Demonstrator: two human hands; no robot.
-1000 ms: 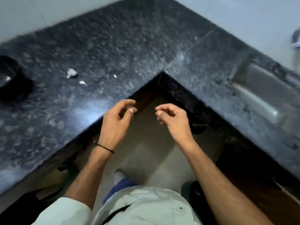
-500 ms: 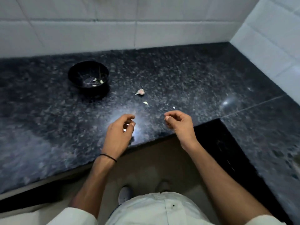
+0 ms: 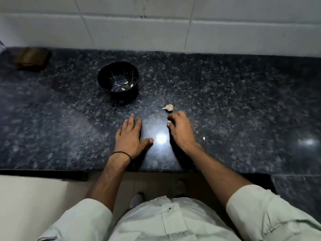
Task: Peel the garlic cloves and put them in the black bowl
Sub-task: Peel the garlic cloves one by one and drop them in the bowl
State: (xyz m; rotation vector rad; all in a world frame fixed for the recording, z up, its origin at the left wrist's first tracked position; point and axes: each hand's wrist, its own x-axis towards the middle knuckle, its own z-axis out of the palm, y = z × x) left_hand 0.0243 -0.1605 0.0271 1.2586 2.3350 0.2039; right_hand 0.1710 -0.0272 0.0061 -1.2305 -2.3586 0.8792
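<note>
Left hand (image 3: 129, 136): palm down, flat on the granite counter (image 3: 234, 105), fingers straight, thumb out to the right. Right hand (image 3: 181, 130): fingers curled down over the counter, a pale scrap (image 3: 168, 121) at the thumb tip. Cannot tell whether it is pinched or merely beside. Garlic clove (image 3: 168, 107): skin on, lying on the counter just beyond the right fingers, long axis roughly left-right, pointed tip left. Black bowl (image 3: 121, 97): further left and back, holding three pale cloves (image 3: 126, 82).
</note>
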